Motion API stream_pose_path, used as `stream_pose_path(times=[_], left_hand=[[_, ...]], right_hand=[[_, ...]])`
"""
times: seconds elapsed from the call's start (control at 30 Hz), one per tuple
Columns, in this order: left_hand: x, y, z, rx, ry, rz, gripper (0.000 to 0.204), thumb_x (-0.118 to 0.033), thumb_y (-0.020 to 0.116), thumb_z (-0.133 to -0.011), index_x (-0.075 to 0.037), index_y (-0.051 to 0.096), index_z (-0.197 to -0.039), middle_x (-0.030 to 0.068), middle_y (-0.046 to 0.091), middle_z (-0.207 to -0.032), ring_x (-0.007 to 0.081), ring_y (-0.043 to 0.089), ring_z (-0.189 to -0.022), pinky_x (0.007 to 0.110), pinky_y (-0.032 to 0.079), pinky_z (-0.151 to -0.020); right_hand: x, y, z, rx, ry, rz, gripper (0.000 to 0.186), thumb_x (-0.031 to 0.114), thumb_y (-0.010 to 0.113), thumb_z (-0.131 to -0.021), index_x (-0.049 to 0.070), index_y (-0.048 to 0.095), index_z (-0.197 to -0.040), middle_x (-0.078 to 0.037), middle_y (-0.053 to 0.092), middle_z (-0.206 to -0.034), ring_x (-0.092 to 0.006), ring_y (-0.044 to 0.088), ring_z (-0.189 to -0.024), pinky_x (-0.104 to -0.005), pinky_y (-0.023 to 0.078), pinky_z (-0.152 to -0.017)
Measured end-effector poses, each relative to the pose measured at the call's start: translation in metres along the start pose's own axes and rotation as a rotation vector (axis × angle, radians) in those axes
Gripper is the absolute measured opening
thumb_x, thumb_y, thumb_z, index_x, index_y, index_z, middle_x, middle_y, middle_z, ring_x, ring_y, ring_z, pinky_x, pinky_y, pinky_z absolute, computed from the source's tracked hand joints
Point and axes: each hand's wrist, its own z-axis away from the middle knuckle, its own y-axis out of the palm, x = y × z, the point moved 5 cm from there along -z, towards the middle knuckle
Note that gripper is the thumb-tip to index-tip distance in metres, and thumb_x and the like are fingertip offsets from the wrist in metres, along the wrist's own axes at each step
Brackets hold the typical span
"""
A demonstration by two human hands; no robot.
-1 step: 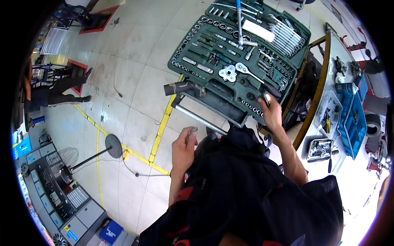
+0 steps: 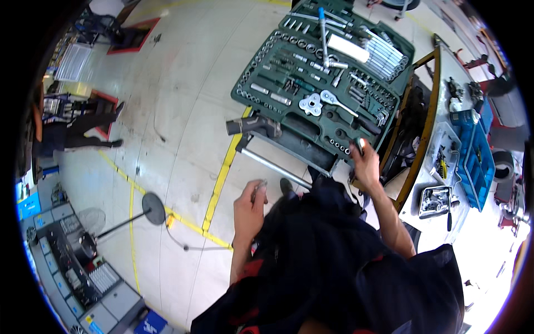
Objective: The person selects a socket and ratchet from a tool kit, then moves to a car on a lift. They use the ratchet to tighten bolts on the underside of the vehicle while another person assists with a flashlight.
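My left hand (image 2: 248,214) is closed, thumb and fingers pinching a small shiny metal piece (image 2: 262,183) over the floor, left of the tool case. Its exact kind is too small to make out. Beside the case's near right edge, my right hand (image 2: 366,166) is closed around a dark tool handle with a green part (image 2: 360,144); its far end cannot be made out. The open green tool case (image 2: 297,119) holds rows of sockets (image 2: 303,43), a ratchet (image 2: 337,102), a silver three-lobed part (image 2: 310,104) and combination wrenches (image 2: 384,54). A blue-tipped bar (image 2: 322,33) lies across it.
A dark power tool (image 2: 253,126) lies at the cart's left corner, above a metal push bar (image 2: 278,168). On the right, a bench (image 2: 414,192) carries a blue crate (image 2: 478,167) and a parts tray (image 2: 435,201). A stand fan (image 2: 153,208) and a person's legs (image 2: 89,128) are leftward.
The whole view has shifted slightly, and both hands sit a little lower in the picture. Each hand keeps its grip.
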Motion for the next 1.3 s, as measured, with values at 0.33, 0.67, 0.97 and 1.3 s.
stream_pose_path(times=[0.33, 0.67, 0.97, 1.3], left_hand=[[0.043, -0.019, 0.037, 0.151, 0.144, 0.189, 0.021, -0.017, 0.049, -0.103, 0.0, 0.061, -0.107, 0.0047, 0.058, -0.069, 0.0111, 0.053, -0.064, 0.027, 0.043, -0.06], [0.009, 0.036, 0.054, 0.406, 0.34, 0.172, 0.028, -0.022, 0.053, -0.103, -0.002, 0.059, -0.122, 0.0036, 0.061, -0.08, 0.0058, 0.045, -0.059, 0.022, 0.037, -0.056], [-0.045, 0.087, 0.038, 0.476, 0.414, -0.072, 0.026, -0.018, 0.056, -0.101, -0.001, 0.061, -0.12, 0.0074, 0.066, -0.082, 0.0137, 0.06, -0.075, 0.028, 0.048, -0.071], [-0.103, 0.178, 0.016, 0.437, 0.318, -0.011, 0.028, -0.021, 0.053, -0.104, 0.0, 0.058, -0.122, 0.0027, 0.063, -0.083, 0.0057, 0.047, -0.062, 0.022, 0.036, -0.057]], right_hand=[[0.036, 0.045, 0.124, 0.095, 0.072, -0.239, 0.027, 0.021, 0.077, -0.087, 0.002, 0.07, -0.104, -0.005, 0.07, -0.085, -0.0085, 0.058, -0.081, -0.0299, 0.049, -0.079], [0.091, 0.046, 0.172, 0.323, -0.024, -0.446, 0.021, 0.023, 0.075, -0.089, 0.007, 0.071, -0.102, -0.008, 0.072, -0.088, -0.0151, 0.064, -0.08, -0.034, 0.05, -0.077], [0.048, 0.005, 0.148, 0.197, -0.073, -0.579, 0.023, 0.023, 0.075, -0.088, 0.006, 0.07, -0.103, -0.011, 0.073, -0.093, -0.0218, 0.068, -0.084, -0.0344, 0.052, -0.081], [0.001, -0.084, 0.078, 0.121, -0.136, -0.696, 0.021, 0.016, 0.076, -0.084, 0.004, 0.071, -0.101, -0.016, 0.071, -0.09, -0.0295, 0.069, -0.085, -0.0369, 0.052, -0.079]])
